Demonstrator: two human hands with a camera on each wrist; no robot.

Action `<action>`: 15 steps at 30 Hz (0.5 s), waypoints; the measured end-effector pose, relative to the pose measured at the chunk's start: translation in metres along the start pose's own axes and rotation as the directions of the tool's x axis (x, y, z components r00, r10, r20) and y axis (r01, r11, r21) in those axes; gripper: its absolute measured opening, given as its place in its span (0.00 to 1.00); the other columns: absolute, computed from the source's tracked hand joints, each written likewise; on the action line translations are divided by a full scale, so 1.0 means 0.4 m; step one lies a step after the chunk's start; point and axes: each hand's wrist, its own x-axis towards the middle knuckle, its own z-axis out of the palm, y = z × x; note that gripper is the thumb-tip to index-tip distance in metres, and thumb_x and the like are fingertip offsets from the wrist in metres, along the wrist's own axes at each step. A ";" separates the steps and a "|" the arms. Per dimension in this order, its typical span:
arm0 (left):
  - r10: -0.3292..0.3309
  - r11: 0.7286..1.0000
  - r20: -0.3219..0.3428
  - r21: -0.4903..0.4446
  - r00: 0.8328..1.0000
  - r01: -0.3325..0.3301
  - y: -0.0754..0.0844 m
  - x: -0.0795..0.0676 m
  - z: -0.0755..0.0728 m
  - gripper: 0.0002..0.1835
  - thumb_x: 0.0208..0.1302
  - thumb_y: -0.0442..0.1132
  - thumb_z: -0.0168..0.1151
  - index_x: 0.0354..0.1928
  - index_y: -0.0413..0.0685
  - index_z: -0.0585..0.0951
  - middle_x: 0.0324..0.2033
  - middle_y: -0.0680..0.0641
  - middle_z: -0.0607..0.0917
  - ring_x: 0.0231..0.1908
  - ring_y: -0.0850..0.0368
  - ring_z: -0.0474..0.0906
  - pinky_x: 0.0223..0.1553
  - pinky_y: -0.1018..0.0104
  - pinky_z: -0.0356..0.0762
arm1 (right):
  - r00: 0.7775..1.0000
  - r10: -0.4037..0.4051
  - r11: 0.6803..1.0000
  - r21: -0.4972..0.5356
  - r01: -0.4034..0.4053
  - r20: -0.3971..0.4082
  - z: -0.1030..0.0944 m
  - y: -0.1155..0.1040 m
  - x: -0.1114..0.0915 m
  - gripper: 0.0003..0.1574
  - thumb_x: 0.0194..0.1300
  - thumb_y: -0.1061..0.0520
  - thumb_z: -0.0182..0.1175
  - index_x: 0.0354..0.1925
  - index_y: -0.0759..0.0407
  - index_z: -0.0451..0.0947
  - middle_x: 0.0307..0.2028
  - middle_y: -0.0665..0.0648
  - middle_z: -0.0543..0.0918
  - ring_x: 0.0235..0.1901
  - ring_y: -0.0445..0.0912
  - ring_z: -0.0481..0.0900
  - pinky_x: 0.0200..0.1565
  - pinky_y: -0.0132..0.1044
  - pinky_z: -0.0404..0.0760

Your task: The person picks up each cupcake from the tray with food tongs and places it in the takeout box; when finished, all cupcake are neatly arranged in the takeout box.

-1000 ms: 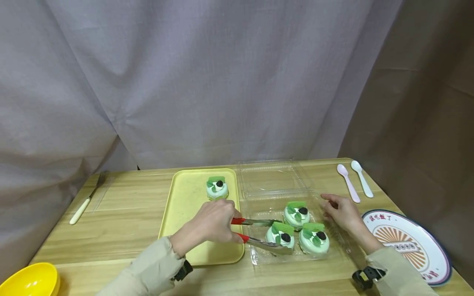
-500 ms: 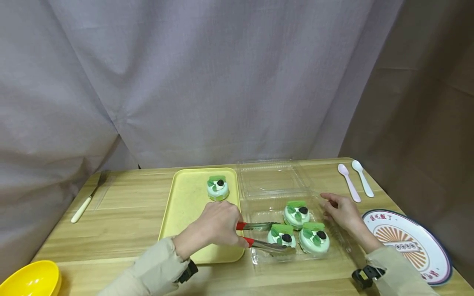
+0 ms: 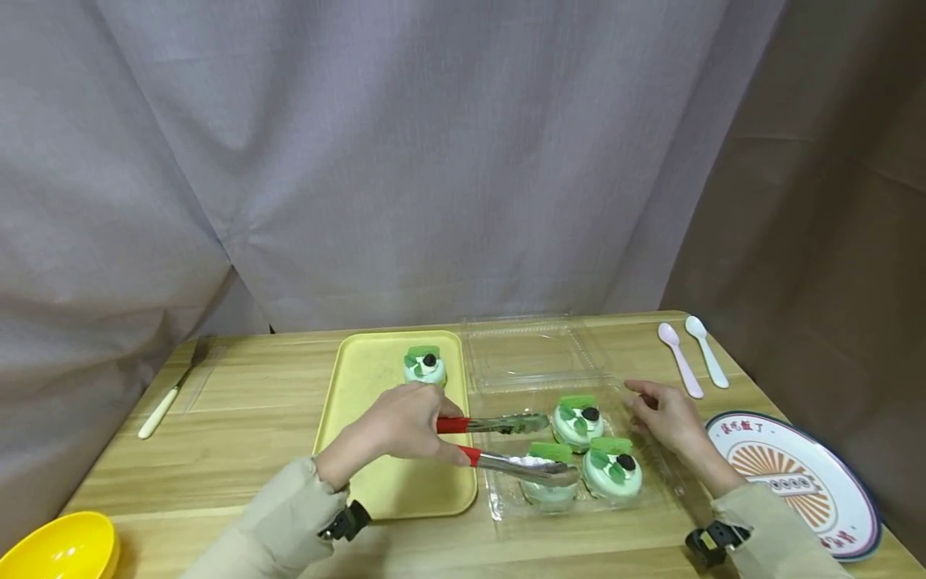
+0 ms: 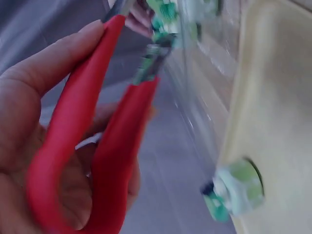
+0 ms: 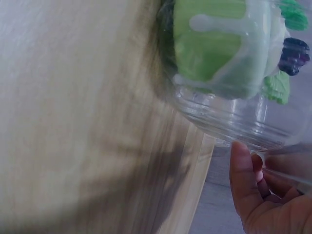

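My left hand (image 3: pixel 405 422) holds red-handled metal tongs (image 3: pixel 506 462), their arms apart with no cake gripped. The nearer arm crosses in front of the front-left cake (image 3: pixel 547 494), hiding its top. That cake shares a clear plastic box (image 3: pixel 497 503) with a back cake (image 3: pixel 575 426) and a front-right cake (image 3: pixel 611 474), all pale green with green toppings. Red handles (image 4: pixel 117 161) fill the palm in the left wrist view. My right hand (image 3: pixel 669 418) pinches the box's right edge; thumb and fingertips meet the rim in the right wrist view.
A yellow tray (image 3: pixel 347 386) left of the box bears one similar cake (image 3: pixel 424 368). Two plastic spoons (image 3: pixel 680 358) and a patterned plate (image 3: pixel 796 482) lie right. A cream-handled utensil (image 3: pixel 159 410) and yellow bowl (image 3: pixel 65 547) are left. The box's lid (image 3: pixel 531 354) lies open behind.
My left hand has drawn left and slightly up. The tongs' arms, earlier beside the front-left cake, now stand wider and higher, the nearer one across its top. My right hand stays put.
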 end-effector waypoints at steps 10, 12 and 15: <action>0.004 0.990 -0.266 -0.132 0.964 -0.041 -0.238 -0.038 -0.057 0.33 0.52 0.46 0.75 0.59 0.38 0.79 0.41 0.42 0.81 0.32 0.57 0.70 0.34 0.67 0.69 | 1.000 -0.003 1.000 -0.011 0.003 0.004 0.000 -0.001 0.003 0.25 0.70 0.64 0.53 0.60 0.80 0.68 0.27 0.64 0.82 0.20 0.34 0.76 0.24 0.28 0.78; -0.023 0.986 -0.283 -0.166 0.959 -0.025 -0.286 -0.045 -0.068 0.34 0.52 0.45 0.75 0.59 0.36 0.78 0.47 0.38 0.81 0.36 0.53 0.74 0.38 0.62 0.72 | 1.000 -0.005 1.000 -0.011 0.006 0.003 0.000 -0.002 0.002 0.25 0.70 0.64 0.53 0.60 0.80 0.68 0.27 0.63 0.82 0.21 0.34 0.76 0.24 0.28 0.78; -0.057 0.985 -0.301 -0.171 0.952 0.005 -0.348 -0.058 -0.080 0.34 0.53 0.43 0.75 0.60 0.34 0.76 0.52 0.33 0.79 0.44 0.46 0.77 0.46 0.53 0.75 | 1.000 -0.005 1.000 -0.012 0.005 0.001 0.001 -0.001 0.000 0.25 0.70 0.64 0.54 0.59 0.80 0.69 0.27 0.63 0.82 0.21 0.34 0.76 0.24 0.28 0.78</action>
